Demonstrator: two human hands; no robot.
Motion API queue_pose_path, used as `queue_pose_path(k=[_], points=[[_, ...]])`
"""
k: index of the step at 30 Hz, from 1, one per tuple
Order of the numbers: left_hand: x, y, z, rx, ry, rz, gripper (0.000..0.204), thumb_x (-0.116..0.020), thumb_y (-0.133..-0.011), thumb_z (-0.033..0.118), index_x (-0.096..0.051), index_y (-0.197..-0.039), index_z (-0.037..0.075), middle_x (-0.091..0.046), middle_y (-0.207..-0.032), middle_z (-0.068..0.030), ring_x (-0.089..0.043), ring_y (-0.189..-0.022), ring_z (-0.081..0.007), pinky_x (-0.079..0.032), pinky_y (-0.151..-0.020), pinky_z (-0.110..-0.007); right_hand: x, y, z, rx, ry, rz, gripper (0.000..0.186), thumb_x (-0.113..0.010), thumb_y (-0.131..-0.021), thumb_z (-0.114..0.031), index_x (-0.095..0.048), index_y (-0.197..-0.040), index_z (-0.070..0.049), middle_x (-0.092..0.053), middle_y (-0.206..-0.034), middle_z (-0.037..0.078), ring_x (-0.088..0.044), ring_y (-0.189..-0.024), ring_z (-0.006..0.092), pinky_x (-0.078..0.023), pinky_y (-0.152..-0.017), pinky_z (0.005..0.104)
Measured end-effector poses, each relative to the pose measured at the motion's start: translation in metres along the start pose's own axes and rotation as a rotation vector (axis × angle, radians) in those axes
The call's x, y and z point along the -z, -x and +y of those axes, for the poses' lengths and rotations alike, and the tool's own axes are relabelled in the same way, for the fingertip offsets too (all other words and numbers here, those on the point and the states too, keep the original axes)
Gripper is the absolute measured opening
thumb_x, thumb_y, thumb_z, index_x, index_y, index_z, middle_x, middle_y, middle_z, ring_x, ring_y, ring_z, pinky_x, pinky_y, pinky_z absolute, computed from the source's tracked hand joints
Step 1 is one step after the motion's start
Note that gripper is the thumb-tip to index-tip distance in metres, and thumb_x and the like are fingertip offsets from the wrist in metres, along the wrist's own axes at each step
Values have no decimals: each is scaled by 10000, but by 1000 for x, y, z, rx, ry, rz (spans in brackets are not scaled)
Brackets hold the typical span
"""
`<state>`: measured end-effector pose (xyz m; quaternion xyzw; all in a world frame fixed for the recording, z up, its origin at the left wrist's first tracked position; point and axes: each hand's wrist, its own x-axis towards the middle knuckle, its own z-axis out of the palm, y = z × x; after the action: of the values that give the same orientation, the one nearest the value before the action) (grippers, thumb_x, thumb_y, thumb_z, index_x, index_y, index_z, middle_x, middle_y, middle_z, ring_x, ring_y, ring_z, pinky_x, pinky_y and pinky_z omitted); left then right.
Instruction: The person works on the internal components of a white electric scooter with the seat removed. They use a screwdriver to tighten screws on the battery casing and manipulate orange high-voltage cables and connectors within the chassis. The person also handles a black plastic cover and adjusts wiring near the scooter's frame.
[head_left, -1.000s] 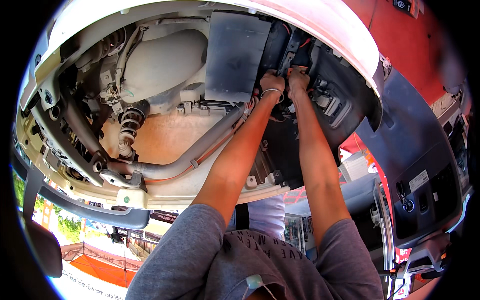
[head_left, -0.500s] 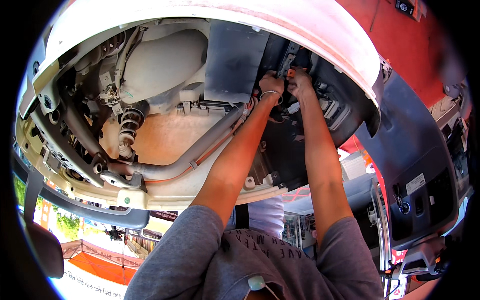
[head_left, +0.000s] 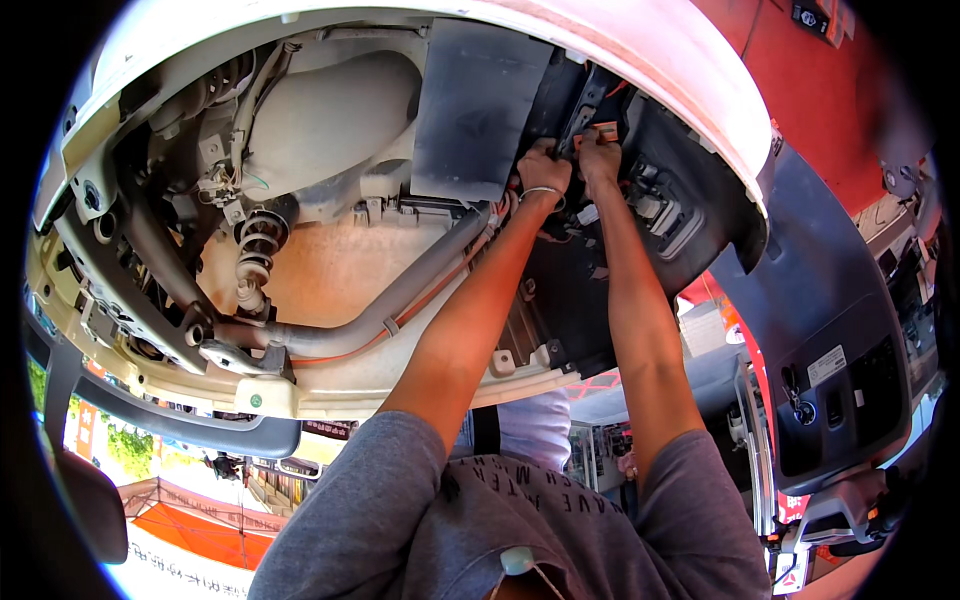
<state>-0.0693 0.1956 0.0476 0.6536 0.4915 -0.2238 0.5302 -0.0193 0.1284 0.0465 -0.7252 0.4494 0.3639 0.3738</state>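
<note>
Up against the dark underside panel (head_left: pixel 590 290) of the lifted car, both hands meet at one spot near the top of the black plastic. The left hand (head_left: pixel 543 172), a thin band around its wrist, is curled shut against a dark slanted bracket (head_left: pixel 578 108) — whether the fingers actually clasp it or only press on it, I cannot tell from here. The right hand (head_left: pixel 600 155) sits just beside it, touching a small orange-tan part (head_left: pixel 604 130) at the bracket's foot; its fingers are bent over, but the grip itself is hidden.

Just left of the hands hangs a flat grey shield plate (head_left: pixel 475 110), and past that the pale rounded tank (head_left: pixel 325 120). Below them a grey pipe (head_left: pixel 400 300) runs slantwise toward a coil spring (head_left: pixel 255 255) (dusty, like everything around it). The white body edge (head_left: pixel 640 50) curves overhead, and a dark bumper piece (head_left: pixel 830 330) stands off to the right — well apart from the hands.
</note>
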Motion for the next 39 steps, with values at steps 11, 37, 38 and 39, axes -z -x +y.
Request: queue_pose_path(k=[11, 37, 38, 39], points=[[-2, -1, 1, 69, -8, 16, 282, -584, -615, 55, -601, -893, 10, -618, -837, -184, -599, -813, -305, -478, -727, -353, 4, 4, -17, -328, -304, -62, 281, -396, -873, -350, -432, -872, -72, -486, -622, 82, -335, -404, 117, -236, -336, 224], [-7, -39, 56, -1444, -1354, -496, 256, -431, -798, 150, -582, -999, 102, -580, -1002, -69, -545, -909, -225, -440, -777, -318, -21, -30, 34, -448, -1474, 11, 247, -542, -817, -330, -526, -933, -113, -570, -877, 10, -542, -745, 140, -443, -608, 263], [-7, -38, 57, -1426, -1212, -530, 242, -430, -792, 163, -575, -974, 95, -582, -961, -90, -549, -881, -239, -438, -765, -328, -19, -28, 32, -496, -1405, 31, 250, -532, -821, -335, -523, -939, -115, -568, -878, 9, -539, -747, 137, -441, -604, 259], [-2, -36, 62, -1397, -1069, -553, 231, -430, -786, 177, -568, -949, 88, -584, -919, -111, -552, -852, -254, -436, -753, -338, -14, -22, 25, -542, -1328, 44, 254, -522, -826, -340, -520, -946, -116, -567, -879, 7, -537, -750, 134, -438, -600, 255]])
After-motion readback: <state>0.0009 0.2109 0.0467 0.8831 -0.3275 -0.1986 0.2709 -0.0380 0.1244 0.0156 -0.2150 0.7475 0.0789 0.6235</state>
